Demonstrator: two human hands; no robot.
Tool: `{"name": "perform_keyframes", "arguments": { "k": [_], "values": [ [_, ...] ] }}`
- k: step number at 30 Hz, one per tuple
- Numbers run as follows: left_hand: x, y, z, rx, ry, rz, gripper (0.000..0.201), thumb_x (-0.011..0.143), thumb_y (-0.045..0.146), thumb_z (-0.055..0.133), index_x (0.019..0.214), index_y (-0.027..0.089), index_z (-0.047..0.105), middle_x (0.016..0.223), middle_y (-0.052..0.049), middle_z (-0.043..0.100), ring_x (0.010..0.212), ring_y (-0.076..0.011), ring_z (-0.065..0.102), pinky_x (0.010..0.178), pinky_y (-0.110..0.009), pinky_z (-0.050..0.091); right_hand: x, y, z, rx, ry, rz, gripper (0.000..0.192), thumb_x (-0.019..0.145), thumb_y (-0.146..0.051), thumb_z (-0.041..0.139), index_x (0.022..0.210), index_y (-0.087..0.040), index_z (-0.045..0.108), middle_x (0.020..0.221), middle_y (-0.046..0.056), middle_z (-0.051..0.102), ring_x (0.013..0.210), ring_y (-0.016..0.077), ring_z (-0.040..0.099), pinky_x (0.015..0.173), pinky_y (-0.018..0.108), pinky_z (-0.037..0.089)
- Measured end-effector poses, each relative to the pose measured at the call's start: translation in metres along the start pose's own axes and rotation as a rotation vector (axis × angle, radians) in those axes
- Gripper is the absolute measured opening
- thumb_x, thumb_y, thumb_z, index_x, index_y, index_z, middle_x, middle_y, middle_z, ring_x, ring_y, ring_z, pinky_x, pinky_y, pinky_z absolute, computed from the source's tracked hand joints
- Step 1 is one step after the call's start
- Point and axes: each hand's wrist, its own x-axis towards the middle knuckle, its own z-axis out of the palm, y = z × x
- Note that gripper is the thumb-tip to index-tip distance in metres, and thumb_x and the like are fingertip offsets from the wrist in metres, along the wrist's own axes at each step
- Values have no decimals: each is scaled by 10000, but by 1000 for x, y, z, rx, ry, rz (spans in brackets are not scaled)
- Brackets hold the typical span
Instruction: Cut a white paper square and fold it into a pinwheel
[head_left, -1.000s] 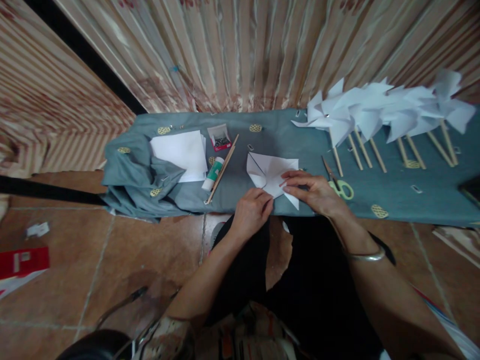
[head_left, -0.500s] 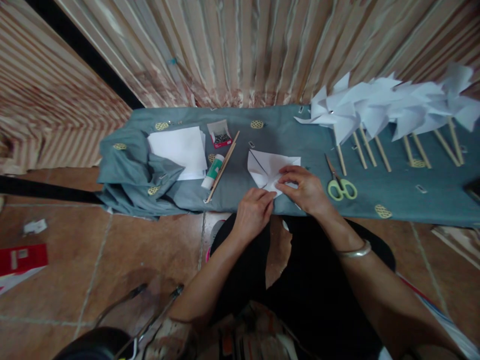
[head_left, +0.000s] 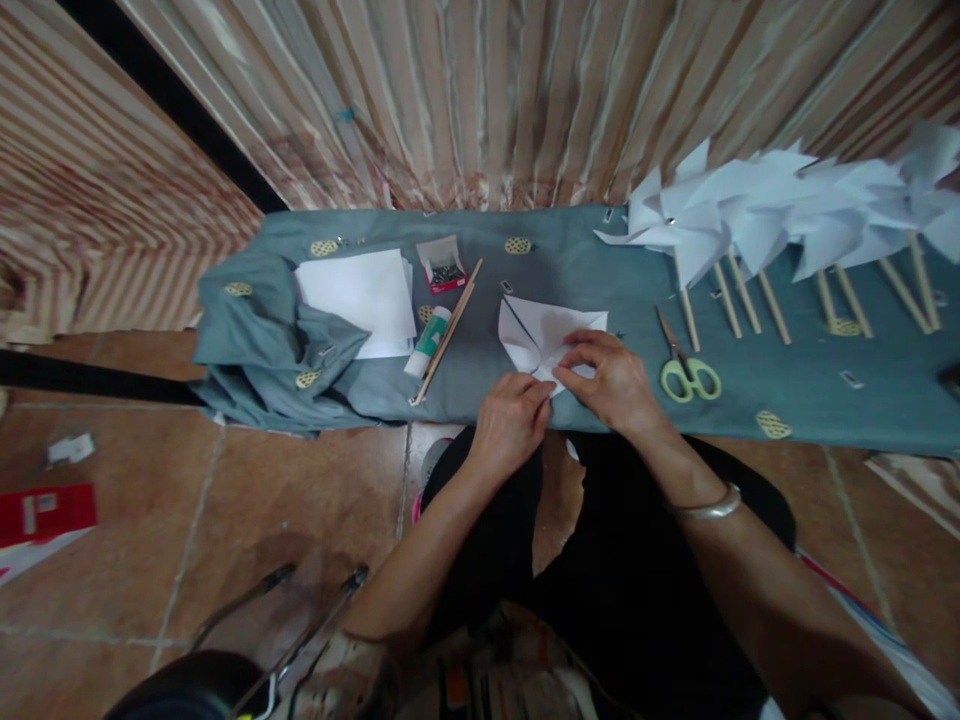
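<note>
Shifted inward, right hand (head_left: 611,383) pinches paper (head_left: 556,322) with left hand (head_left: 512,422), one corner rightward, long axis sideways.

Open lane: blue-grey cloth-covered desk (head_left: 570,260) beyond the folded white paper sheet (head_left: 543,332). Near side blocked by bare left hand (head_left: 511,420) and right hand (head_left: 613,378). Left: slim pale wooden sticks (head_left: 451,331) obstruct; right: green-handled metal scissors (head_left: 683,360). White paper pinwheels (head_left: 787,210) crowd far right.
</note>
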Motion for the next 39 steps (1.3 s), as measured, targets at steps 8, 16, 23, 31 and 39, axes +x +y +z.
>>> {"name": "perform_keyframes", "arguments": {
  "k": [8,16,23,31,39],
  "values": [
    [0,-1,2,3,17,3,251,924,150,509,1094,165,693,948,-71,687,927,-205,624,855,-349,545,-1,2,2,12,40,-26,32,713,-232,710,703,-218,683,1081,101,716,1041,285,658,956,457,488],
    [0,-1,0,-7,9,14,257,919,146,511,1101,149,692,949,-78,689,927,-211,624,861,-355,546,-2,1,3,-5,45,-58,36,740,-219,698,707,-219,683,1091,96,711,1048,286,652,979,467,476],
    [2,-1,0,7,-11,0,258,921,149,506,1102,175,689,964,-72,689,943,-206,624,873,-353,540,-8,2,4,-47,61,-200,178,864,-263,590,930,-194,739,1147,124,664,1059,279,614,967,455,481],
    [0,-2,1,6,4,19,248,921,144,500,1084,168,686,956,-74,683,930,-208,617,860,-351,539,-17,-5,0,-216,-27,-321,314,933,-200,450,1075,-153,726,1249,156,610,1081,282,557,956,454,468],
    [-4,-1,5,-15,67,39,191,927,195,517,1041,152,664,972,-90,623,926,-202,596,842,-345,540,-22,-19,6,-425,-83,-350,327,921,-138,421,1127,-102,672,1245,187,622,1092,310,521,903,441,441]
  ]
}}
